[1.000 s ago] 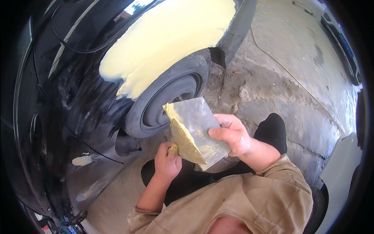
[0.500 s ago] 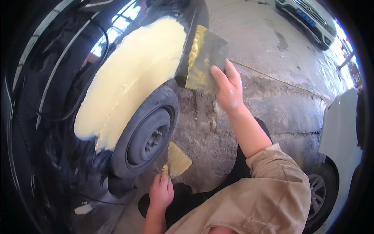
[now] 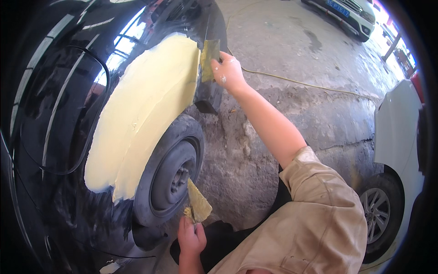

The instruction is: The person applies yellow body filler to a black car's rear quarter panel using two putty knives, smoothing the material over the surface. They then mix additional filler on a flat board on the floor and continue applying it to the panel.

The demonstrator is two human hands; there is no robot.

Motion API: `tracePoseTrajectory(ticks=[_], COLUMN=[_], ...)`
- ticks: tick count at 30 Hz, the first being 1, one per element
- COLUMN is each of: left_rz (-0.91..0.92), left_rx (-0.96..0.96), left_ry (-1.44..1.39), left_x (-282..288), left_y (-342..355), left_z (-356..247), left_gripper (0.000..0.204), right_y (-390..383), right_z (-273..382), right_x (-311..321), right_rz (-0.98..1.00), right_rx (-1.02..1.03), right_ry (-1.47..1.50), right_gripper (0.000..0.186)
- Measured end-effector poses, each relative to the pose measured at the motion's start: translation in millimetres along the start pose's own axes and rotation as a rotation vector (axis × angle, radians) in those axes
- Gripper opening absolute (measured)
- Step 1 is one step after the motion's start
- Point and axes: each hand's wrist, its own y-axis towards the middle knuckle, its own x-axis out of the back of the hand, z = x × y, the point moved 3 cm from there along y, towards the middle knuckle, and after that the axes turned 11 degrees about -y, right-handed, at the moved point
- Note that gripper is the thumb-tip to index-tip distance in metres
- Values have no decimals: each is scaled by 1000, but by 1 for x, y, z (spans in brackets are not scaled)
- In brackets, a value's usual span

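A wide layer of pale yellow body filler (image 3: 141, 105) covers the fender of a black car above its wheel (image 3: 173, 176). My right hand (image 3: 226, 71) is closed on a flat rectangular filler spreader (image 3: 210, 61) with yellow filler on it. The spreader's left edge meets the far right end of the filler layer. Lower down, beside the wheel, my left hand (image 3: 191, 237) grips the handle of a putty knife (image 3: 199, 203). Its triangular blade points up and carries yellow filler. White smears mark the back of my right hand.
A white car (image 3: 344, 16) stands at the far right. Nearer on the right is a light car panel (image 3: 399, 128) above another wheel (image 3: 378, 214). A thin yellow hose (image 3: 301, 83) crosses the worn concrete floor (image 3: 255, 169). My dark-clad leg is bent below my arm.
My right hand has moved left with the spreader, bringing it from beside the fender onto the filler's edge. The putty knife in my left hand has turned a little. The view has shifted slightly.
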Motion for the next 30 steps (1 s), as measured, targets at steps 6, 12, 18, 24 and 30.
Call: tracePoseTrajectory(ticks=[6, 12, 18, 24, 30], left_rz=[-7, 50, 52, 36, 16], left_rx=[-4, 79, 13, 17, -43], left_ry=[12, -23, 13, 5, -6], left_x=[3, 7, 7, 10, 9], left_y=[-3, -11, -19, -30, -32], left_z=[-2, -2, -5, 0, 0], left_gripper=[25, 38, 36, 34, 39], right_y=[-10, -30, -44, -60, -84], right_z=[2, 21, 43, 57, 80], right_x=[-10, -11, -16, -17, -11], right_rz=[-2, 59, 25, -20, -67], right_rx=[71, 67, 176, 293, 446], right_ry=[33, 20, -85, -89, -59], right_gripper=[27, 31, 43, 44, 41])
